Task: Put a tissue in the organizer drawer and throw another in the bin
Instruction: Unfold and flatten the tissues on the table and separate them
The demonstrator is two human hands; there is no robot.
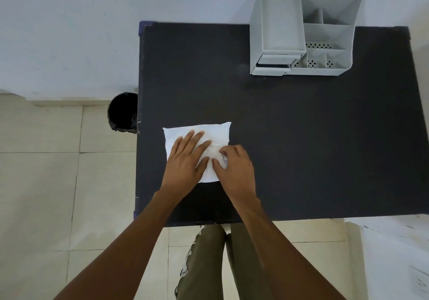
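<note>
A white tissue [216, 131] lies flat on the black table [301, 137], near its front left. My left hand [186, 158] rests flat on the tissue with its fingers spread. My right hand [234, 168] is curled at the tissue's right side, its fingers pinching a crumpled bit of tissue. The grey organizer [301, 33] stands at the table's back right, with its small drawers [275, 64] at the lower left of its front; the lower drawer looks slightly pulled out. The black bin [123, 111] stands on the floor, against the table's left edge.
A white wall runs behind the table. Beige floor tiles lie to the left and in front. My legs stand at the table's front edge. A white object with paper sits at the lower right.
</note>
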